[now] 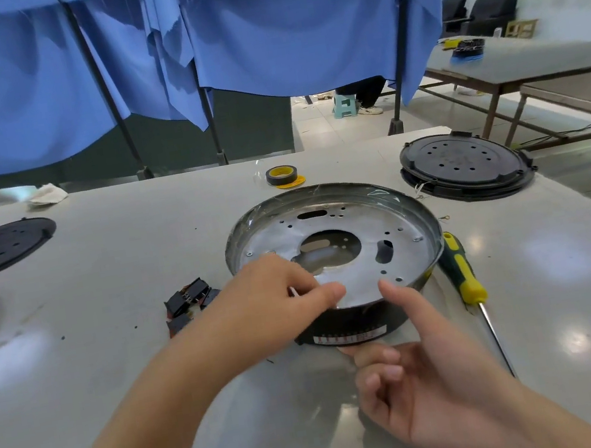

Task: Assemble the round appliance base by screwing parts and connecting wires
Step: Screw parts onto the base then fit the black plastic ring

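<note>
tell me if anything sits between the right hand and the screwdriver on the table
Nothing visible does. The screwdriver lies on bare table beside the round base, just beyond the right hand.

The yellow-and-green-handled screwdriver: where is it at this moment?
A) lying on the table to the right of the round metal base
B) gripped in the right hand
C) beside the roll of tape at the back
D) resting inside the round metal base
A: the yellow-and-green-handled screwdriver lies flat on the grey table, just right of the round metal appliance base, and neither the right hand nor the left hand touches it.
</note>
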Demonstrator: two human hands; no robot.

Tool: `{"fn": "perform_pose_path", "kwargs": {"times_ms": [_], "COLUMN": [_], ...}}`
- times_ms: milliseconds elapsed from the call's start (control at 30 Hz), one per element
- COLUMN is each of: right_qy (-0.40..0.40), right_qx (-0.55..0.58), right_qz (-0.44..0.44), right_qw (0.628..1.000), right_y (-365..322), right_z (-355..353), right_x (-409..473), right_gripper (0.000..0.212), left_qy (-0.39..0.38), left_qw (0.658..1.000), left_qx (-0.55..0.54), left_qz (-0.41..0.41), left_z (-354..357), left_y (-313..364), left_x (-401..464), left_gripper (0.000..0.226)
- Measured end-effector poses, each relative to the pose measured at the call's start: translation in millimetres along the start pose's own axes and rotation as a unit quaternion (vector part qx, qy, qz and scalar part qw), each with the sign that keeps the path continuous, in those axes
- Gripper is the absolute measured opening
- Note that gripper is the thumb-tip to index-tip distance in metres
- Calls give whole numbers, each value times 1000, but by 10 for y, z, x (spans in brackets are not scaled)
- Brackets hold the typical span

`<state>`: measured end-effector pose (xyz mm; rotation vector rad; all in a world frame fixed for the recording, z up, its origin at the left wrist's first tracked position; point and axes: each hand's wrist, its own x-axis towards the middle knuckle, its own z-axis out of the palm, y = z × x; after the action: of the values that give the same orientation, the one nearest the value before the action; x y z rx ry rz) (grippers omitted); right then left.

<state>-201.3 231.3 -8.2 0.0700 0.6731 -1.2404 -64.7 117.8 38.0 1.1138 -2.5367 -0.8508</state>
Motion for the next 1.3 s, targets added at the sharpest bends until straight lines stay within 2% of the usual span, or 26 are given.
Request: {"fn": "perform_pose_path", "kwargs": {"times_ms": [100,300,467,567,700,867,1100,1300], "right_qy": [-5,-3,-4,-2,4,-1,-2,-1], "right_qx": [-6,-13,-14,-16,-21,-19,-20,-8], "right_qz": [-5,-19,-23,-26,-26,-19,-15,-16], "right_qw": [1000,1000,1000,1000,999,1000,1000,1000], "right_y": [1,18,22,26,31,28,15,21], "right_z": [-3,-3,-6,-5,-4,-1,-6,1], "right_x": [5,-2,-3,0,-6,0,-5,-18], "right_gripper": [62,63,67,62,55,65,64,70], "left_qy": [-89,-190,-202,-221,-224,-239,-231,-232], "left_qw": [992,962,954,954,954,948,943,923], "left_qx": [68,188,220,202,199,211,237,304], "left_qz": [-52,-53,-31,-21,-4,15,22,38], "left_z": [-170,-205,-214,-229,-223,-222,-203,-138], "left_y": [166,429,525,543,534,526,546,587], "left_x": [190,502,538,525,518,498,490,482], "left_gripper": [33,22,16,8,11,15,14,9]}}
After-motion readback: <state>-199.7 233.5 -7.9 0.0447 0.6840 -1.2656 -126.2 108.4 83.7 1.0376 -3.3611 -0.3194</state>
